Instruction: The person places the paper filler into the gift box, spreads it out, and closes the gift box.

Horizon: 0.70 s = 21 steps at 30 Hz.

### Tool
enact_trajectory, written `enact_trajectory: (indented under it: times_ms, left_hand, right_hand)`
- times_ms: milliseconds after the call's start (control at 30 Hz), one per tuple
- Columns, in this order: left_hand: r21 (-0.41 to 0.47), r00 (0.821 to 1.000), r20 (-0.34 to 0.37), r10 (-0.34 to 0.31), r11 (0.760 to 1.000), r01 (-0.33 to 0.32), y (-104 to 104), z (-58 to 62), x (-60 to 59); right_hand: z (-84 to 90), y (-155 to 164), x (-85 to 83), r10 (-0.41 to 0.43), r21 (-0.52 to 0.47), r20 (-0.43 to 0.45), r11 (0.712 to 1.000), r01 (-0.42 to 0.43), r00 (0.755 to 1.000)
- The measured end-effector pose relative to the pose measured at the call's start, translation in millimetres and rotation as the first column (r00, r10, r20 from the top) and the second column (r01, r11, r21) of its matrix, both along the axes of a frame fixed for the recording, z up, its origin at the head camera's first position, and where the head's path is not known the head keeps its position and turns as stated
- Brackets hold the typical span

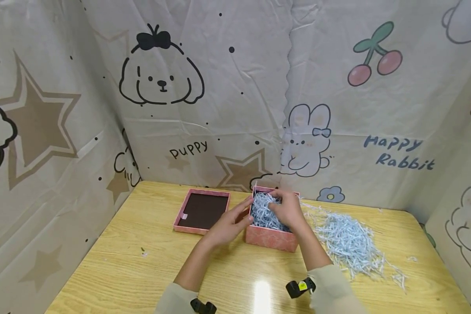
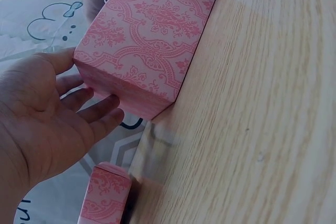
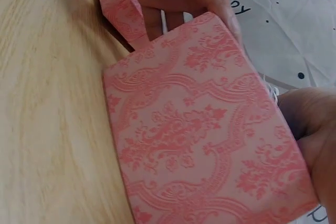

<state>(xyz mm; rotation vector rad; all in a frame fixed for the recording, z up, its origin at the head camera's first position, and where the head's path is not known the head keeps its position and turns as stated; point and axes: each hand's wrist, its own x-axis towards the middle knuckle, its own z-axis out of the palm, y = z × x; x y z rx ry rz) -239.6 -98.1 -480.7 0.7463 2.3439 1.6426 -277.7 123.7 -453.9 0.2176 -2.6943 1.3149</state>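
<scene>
Box (image 1: 271, 237) upright — mouth up, long axis toward wall.

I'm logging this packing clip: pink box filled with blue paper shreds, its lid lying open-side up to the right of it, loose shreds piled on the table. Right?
Wrong side. The lid lies left of the pink box, as the head view shows; the loose shreds are on the right.

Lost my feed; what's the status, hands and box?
Left hand open against pink box side. Right hand pressing shredded paper inside. Loose shred pile right, lid left; nothing blocking.
</scene>
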Motion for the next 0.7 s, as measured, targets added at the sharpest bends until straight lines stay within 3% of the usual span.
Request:
enact_trajectory:
  times_ms: [267, 433, 700]
  left_hand:
    - [0.003, 1.0, 0.012, -0.014, 1.0, 0.014, -0.9, -0.8, -0.4]
    - [0.009, 1.0, 0.015, -0.022, 1.0, 0.022, -0.1, -1.7, -1.1]
    - [0.011, 1.0, 0.016, -0.008, 1.0, 0.008, -0.3, -2.9, -2.2]
  right_hand:
    - [-5.6, -2.0, -1.8, 0.079, 0.099, 0.139, 0.991, -0.093, 0.987]
    - [-1.1, 0.3, 1.4, 0.084, 0.084, 0.107, 0.992, -0.093, 0.991]
    - [23.1, 13.7, 9.0, 0.134, 0.034, 0.092, 0.99, -0.138, 0.987]
